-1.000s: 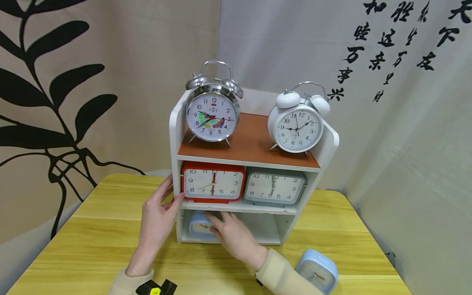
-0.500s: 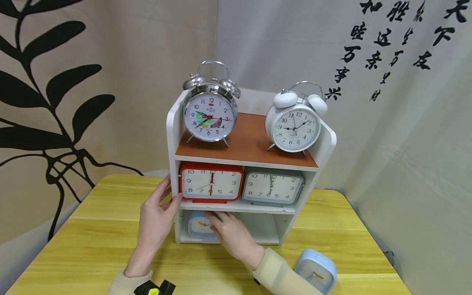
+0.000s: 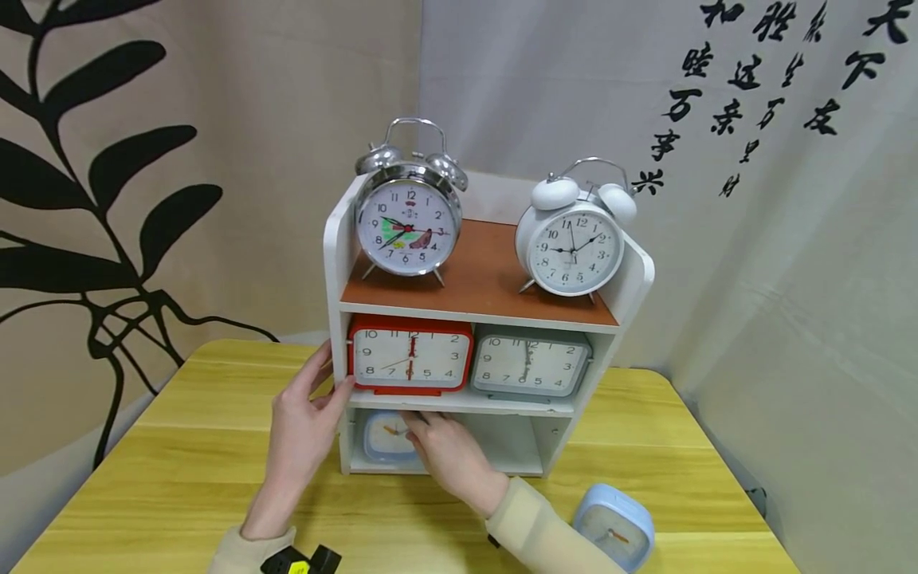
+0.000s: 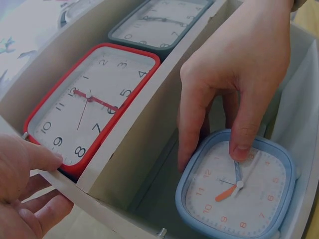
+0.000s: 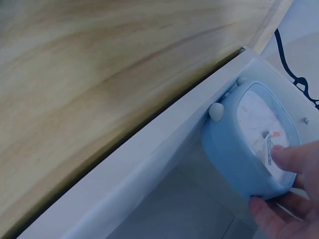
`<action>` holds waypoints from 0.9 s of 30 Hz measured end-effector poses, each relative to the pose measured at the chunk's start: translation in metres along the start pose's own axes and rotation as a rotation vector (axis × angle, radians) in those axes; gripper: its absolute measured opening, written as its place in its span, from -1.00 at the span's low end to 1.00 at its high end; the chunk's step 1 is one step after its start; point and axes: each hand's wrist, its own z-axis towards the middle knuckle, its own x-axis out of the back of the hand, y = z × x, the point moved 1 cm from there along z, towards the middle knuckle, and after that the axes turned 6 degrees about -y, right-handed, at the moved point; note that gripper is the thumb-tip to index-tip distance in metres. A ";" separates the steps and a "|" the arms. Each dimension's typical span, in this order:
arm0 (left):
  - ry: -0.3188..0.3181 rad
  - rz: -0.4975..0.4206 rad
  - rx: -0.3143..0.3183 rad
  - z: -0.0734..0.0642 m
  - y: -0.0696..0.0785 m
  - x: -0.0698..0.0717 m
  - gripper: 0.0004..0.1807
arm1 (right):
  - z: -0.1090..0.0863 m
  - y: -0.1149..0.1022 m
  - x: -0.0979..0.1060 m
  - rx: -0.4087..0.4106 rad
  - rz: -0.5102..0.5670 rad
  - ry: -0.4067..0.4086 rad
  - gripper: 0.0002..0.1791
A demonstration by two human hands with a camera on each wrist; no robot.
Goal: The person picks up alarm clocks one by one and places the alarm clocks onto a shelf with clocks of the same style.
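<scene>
In the bottom compartment of a white shelf (image 3: pixel 459 404) sits a light blue square clock (image 4: pixel 199 209). My right hand (image 3: pixel 455 458) reaches in and holds this clock, thumb on its face and fingers around its side, as the right wrist view shows on the clock's blue casing (image 5: pixel 224 144). My left hand (image 3: pixel 304 430) grips the shelf's left side wall, thumb at the front edge beside a red rectangular clock (image 3: pixel 411 355). That red clock and a grey-green rectangular clock (image 3: pixel 532 363) stand side by side in the middle compartment.
On the brown top board stand a silver twin-bell alarm clock (image 3: pixel 410 223) and a white twin-bell alarm clock (image 3: pixel 574 243). A second light blue clock (image 3: pixel 614 526) lies on the yellow wooden table (image 3: pixel 179 478), near my right sleeve. Patterned curtains hang behind.
My right hand has shifted the light blue clock slightly to the left in the bottom compartment, showing more of its face. The left hand keeps its hold on the shelf wall.
</scene>
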 end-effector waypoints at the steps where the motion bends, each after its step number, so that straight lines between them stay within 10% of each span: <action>1: -0.002 -0.001 0.001 0.000 0.000 0.000 -0.37 | 0.000 0.000 -0.001 -0.002 0.000 -0.002 -0.53; 27: -0.006 -0.013 0.022 0.000 0.000 0.000 -0.37 | -0.004 -0.002 0.003 -0.002 0.052 -0.052 -0.38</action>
